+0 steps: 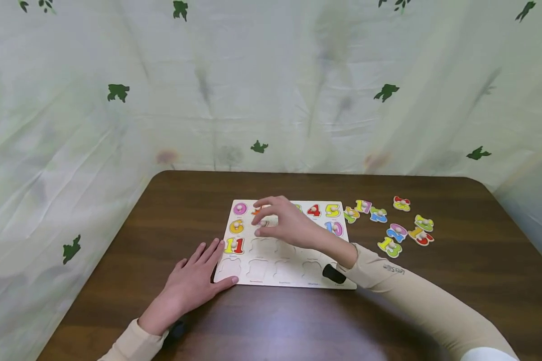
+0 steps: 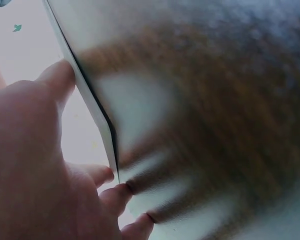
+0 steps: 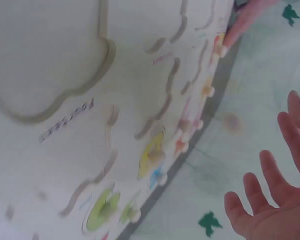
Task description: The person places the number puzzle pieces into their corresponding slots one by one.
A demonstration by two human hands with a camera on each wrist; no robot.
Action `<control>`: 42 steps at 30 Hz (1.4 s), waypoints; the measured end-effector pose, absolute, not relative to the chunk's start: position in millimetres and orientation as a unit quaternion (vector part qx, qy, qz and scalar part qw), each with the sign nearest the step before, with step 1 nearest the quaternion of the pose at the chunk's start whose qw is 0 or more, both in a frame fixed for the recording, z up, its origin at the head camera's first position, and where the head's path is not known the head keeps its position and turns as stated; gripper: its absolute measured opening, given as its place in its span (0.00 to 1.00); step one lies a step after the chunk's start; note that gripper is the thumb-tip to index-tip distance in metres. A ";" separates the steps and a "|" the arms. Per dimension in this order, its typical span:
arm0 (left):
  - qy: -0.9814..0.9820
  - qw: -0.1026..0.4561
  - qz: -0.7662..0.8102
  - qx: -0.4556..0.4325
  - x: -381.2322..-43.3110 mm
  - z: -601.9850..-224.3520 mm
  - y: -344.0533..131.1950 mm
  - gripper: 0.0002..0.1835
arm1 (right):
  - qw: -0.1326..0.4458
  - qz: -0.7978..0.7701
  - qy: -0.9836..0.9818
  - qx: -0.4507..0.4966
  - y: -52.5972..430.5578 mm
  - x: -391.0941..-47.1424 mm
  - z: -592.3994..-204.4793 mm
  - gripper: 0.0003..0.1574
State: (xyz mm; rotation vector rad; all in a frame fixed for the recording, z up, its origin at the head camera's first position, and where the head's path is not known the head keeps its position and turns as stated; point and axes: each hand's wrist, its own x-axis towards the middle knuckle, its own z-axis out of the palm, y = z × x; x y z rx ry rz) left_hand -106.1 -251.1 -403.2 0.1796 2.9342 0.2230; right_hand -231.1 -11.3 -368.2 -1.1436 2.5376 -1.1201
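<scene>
A white number puzzle board (image 1: 293,280) lies on the table, its upper rows holding knobbed number pieces such as the purple 0 (image 1: 240,208) and the orange 6 (image 1: 236,226). My left hand (image 1: 191,283) rests at the board's left side, fingers spread along the edge and thumb on the near left corner. Over the upper left part hovers my right hand (image 1: 291,223), with its fingertips apart. Near them a pink piece (image 3: 185,121) sits in the board. In the right wrist view nothing shows between that hand's spread fingers (image 3: 271,172). The yellow-and-red 11 (image 1: 234,245) lies beside my left fingertips.
Several loose number pieces lie right of the board, among them a green-and-yellow 13 (image 1: 390,247), a 17 (image 1: 363,206) and a red-and-yellow piece (image 1: 401,203). The brown table (image 1: 298,321) meets a leaf-patterned curtain (image 1: 293,100) behind. Empty recesses fill the board's lower rows.
</scene>
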 end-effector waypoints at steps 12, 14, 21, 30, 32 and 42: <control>0.990 0.102 0.082 0.057 -103.3 -404.6 -252.0 0.54 | 0.034 -0.365 0.852 -0.373 50.8 -222.2 -356.1 0.10; 0.989 0.106 0.083 0.055 -103.9 -404.6 -251.6 0.54 | 0.034 -0.365 0.855 -0.367 59.5 -222.0 -355.5 0.10; 0.989 0.106 0.079 0.059 -105.0 -404.4 -250.9 0.54 | 0.031 -0.370 0.862 -0.346 89.7 -217.5 -355.2 0.08; 0.989 0.108 0.079 0.058 -106.8 -405.5 -250.7 0.55 | 0.026 -0.370 0.874 -0.314 133.5 -211.8 -349.5 0.10; 0.989 0.106 0.081 0.060 -106.7 -405.7 -250.6 0.55 | 0.018 -0.366 0.879 -0.303 143.8 -211.4 -349.8 0.11; 0.990 0.099 0.081 0.061 -106.3 -405.9 -249.9 0.54 | 0.007 -0.351 0.901 -0.253 192.9 -216.3 -355.1 0.09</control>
